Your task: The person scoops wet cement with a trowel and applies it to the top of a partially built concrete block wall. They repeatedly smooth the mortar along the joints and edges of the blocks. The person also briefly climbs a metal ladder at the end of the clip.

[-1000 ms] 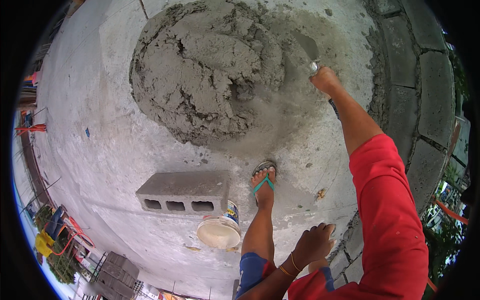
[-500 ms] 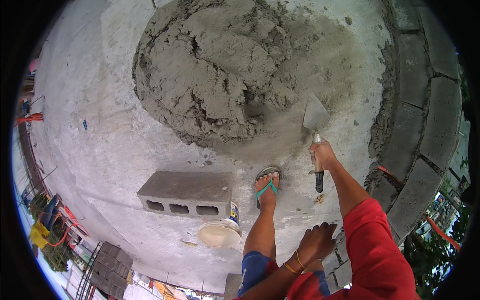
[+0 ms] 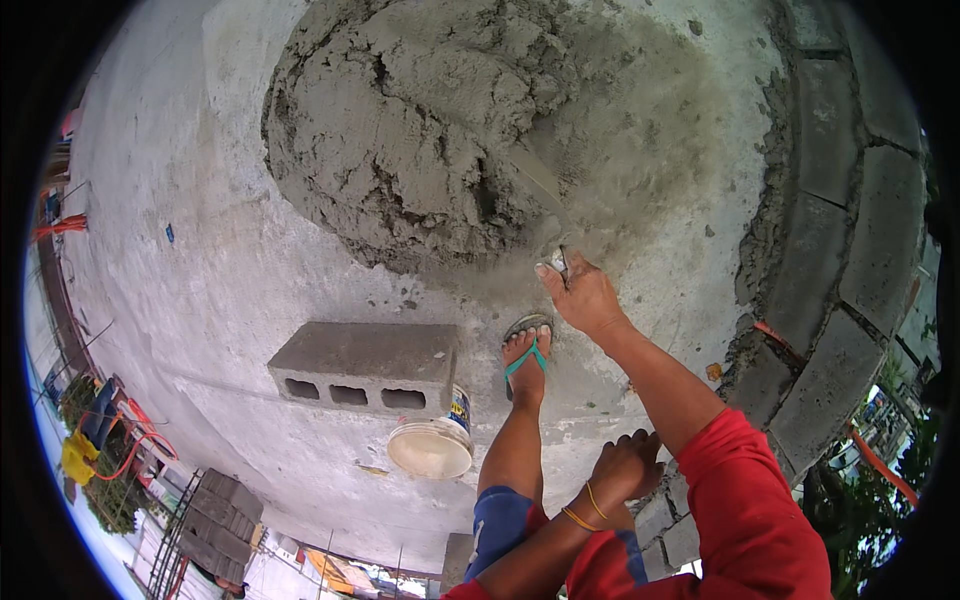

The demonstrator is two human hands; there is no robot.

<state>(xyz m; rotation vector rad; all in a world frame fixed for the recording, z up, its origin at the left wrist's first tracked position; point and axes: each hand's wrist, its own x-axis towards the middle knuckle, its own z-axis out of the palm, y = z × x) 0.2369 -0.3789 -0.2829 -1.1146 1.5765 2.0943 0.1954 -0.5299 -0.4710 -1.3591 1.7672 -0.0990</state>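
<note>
My right hand (image 3: 585, 293) is closed round the handle of a trowel (image 3: 538, 178). The blade is turned nearly edge-on, its tip against the right side of a large heap of wet grey mortar (image 3: 400, 130). Most of the handle is hidden in my fist. My left hand (image 3: 628, 466), with yellow bands at the wrist, rests by my bent leg with its fingers curled in. Nothing shows in it, though the palm is hidden. My foot in a green-strapped flip-flop (image 3: 527, 355) stands just below the heap.
A hollow concrete block (image 3: 365, 350) lies left of my foot, with a whitish bucket (image 3: 430, 447) beside it. Along the right runs a curved row of concrete blocks (image 3: 808, 260) with mortar at its edge. Stacked blocks (image 3: 220, 525) and a person in yellow (image 3: 80, 455) are at the lower left.
My right hand has swung the trowel up and left, from bare floor to the mortar heap's edge, and the blade has turned edge-on. My left hand stays by my leg.
</note>
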